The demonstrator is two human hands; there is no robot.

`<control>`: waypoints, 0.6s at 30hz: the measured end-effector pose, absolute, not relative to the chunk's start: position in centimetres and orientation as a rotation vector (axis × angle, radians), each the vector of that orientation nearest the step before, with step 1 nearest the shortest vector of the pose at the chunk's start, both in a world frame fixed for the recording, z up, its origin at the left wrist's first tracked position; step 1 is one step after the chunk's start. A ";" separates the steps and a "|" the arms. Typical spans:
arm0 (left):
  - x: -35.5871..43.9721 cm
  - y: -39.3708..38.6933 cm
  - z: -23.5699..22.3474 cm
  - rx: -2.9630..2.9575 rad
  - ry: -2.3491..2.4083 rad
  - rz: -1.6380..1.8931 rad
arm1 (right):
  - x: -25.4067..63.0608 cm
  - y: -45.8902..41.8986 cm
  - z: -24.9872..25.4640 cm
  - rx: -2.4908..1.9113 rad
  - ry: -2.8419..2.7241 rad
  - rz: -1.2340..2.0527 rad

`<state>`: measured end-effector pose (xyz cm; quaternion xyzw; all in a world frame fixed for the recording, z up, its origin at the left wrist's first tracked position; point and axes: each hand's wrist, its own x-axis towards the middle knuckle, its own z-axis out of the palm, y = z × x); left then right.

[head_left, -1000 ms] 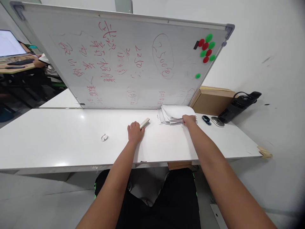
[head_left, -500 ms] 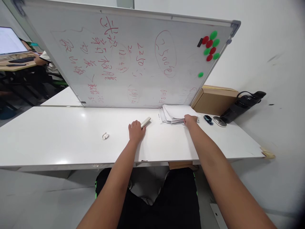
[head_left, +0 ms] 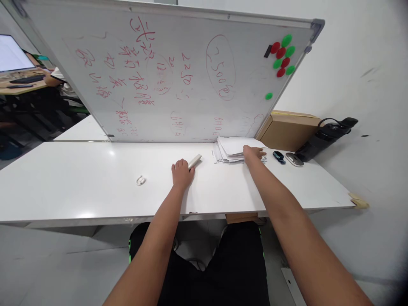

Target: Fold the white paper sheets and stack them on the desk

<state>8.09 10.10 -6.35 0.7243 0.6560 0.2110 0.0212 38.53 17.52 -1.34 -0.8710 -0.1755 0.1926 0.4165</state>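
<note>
On the white desk, my left hand (head_left: 181, 173) is closed around a slim off-white tool (head_left: 195, 161) shaped like a stapler. Its far end sticks out past my thumb; the rest is under my palm. A loose stack of white paper sheets (head_left: 231, 148) lies against the foot of the whiteboard, its edges uneven. My right hand (head_left: 253, 154) is over the stack's right end, fingers stretched out to the right and apart. Whether the fingertips touch the paper is hard to see. To the left of my left hand lies a small white curled item (head_left: 140, 180).
A whiteboard (head_left: 197, 110) with red writing and round magnets leans behind the desk (head_left: 95, 182). At the right are a cardboard box (head_left: 288, 131), a black bottle (head_left: 325, 138), a computer mouse (head_left: 294, 159) and a small dark item (head_left: 279, 157). A person sits far left by a monitor (head_left: 14, 53).
My right hand has turned and moved slightly up over the paper stack, its fingers now stretching out to the right. My left hand stays on the off-white tool.
</note>
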 end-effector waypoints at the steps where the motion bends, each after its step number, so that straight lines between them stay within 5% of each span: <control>1: 8.1 10.1 -6.4 2.247 2.036 0.655 | 38.5 17.6 -1.4 -2.210 -0.406 0.481; 18: 8.2 10.0 -6.1 2.220 2.032 0.649 | 36.7 15.3 -1.9 -2.174 -0.944 0.128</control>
